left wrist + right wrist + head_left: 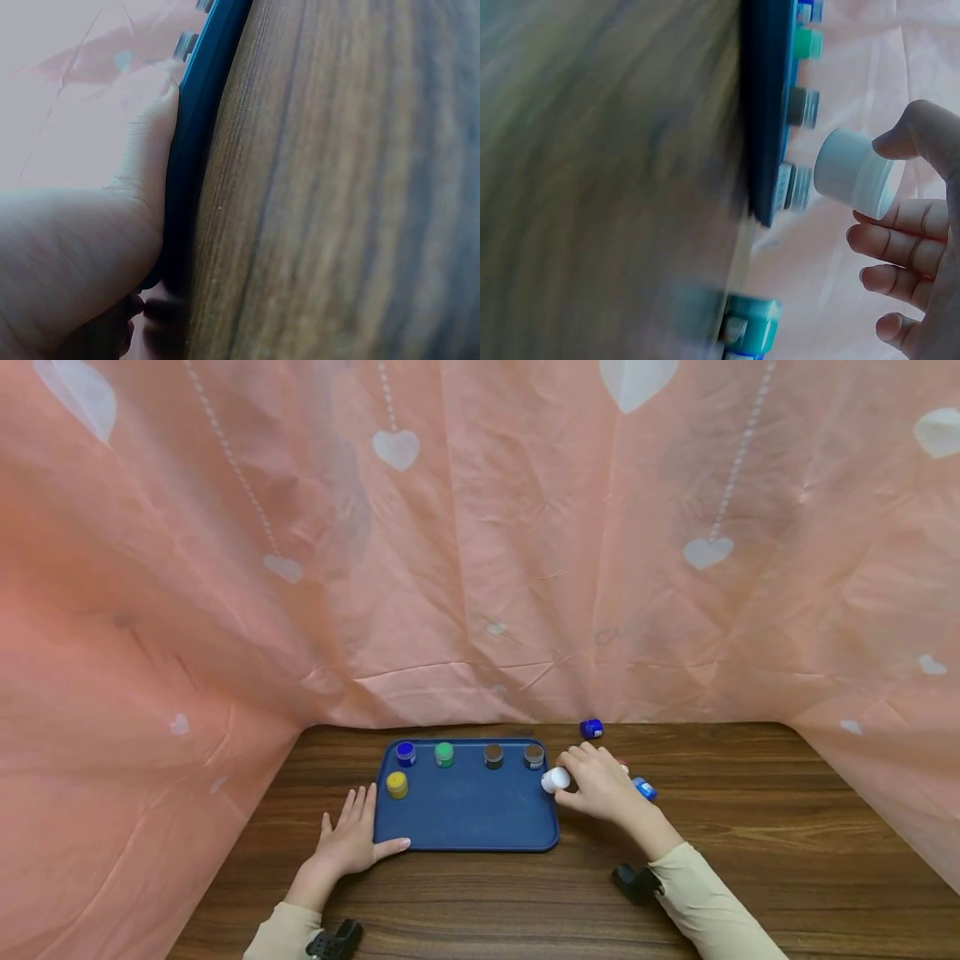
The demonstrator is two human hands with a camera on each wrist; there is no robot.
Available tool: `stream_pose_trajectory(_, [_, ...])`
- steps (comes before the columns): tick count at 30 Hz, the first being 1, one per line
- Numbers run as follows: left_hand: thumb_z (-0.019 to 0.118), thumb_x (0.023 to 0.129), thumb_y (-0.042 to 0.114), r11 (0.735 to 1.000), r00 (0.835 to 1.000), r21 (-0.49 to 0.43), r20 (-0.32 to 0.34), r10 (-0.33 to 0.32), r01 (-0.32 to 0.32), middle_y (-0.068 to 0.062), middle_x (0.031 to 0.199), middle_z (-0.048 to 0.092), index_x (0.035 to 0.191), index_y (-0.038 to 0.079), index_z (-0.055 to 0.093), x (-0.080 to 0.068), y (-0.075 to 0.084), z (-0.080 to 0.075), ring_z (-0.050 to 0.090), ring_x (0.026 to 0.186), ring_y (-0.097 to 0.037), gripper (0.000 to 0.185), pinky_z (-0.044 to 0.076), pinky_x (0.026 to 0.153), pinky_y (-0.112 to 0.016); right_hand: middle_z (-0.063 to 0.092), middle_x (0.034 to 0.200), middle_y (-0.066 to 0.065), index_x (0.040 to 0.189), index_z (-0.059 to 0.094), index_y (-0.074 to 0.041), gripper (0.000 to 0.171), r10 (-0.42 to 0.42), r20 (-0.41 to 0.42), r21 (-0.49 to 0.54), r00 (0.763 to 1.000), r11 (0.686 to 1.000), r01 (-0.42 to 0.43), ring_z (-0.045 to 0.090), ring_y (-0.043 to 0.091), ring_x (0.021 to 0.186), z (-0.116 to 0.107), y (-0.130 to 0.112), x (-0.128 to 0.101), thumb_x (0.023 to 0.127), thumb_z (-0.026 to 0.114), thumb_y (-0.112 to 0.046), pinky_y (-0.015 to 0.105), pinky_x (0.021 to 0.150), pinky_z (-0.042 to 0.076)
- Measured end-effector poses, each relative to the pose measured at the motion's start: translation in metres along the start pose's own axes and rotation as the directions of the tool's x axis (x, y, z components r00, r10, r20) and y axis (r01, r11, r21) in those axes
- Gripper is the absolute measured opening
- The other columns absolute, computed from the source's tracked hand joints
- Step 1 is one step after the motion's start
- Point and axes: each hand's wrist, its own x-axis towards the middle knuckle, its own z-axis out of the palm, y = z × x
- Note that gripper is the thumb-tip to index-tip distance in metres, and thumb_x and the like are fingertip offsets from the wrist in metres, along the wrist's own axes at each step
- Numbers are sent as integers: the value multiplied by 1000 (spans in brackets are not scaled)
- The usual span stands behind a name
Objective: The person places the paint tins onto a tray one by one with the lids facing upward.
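My right hand pinches a small white paint jar, tilted, at the right side of the blue tray. The right wrist view shows the thumb and fingers on the jar's end, which is held apart from the tray wall. My left hand rests at the tray's front left corner, fingers along the left side and thumb on the front rim. On the tray stand a blue jar, a green jar, two dark brown-lidded jars and a yellow jar.
A dark blue jar lies behind the tray at the right. Beyond my right hand lie a lighter blue jar and a partly hidden red-and-white item. A pink curtain with hearts surrounds the wooden table.
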Motion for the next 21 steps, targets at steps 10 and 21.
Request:
stream_pose_trajectory(10, [59,76,78,1000,1000,13,5,2,-2,-27,161,10,157,2,7,-2,6,-4,3,150,-44,123,3,109,-76,60,83,-1,92,67,-11,34,-54,47,-6,997,998,54,48,17,76,4,-22,26,73,71,-39,31,65,36])
stream_pose_trajectory(21, [61,77,74,1000,1000,4,3,7,-7,-28,161,10,157,2,7,-2,7,-5,2,150,-44,120,3,108,-77,58,77,-3,80,62,-15,33,-139,80,-15,987,990,141,49,18,76,12,-44,52,75,71,-46,30,63,33])
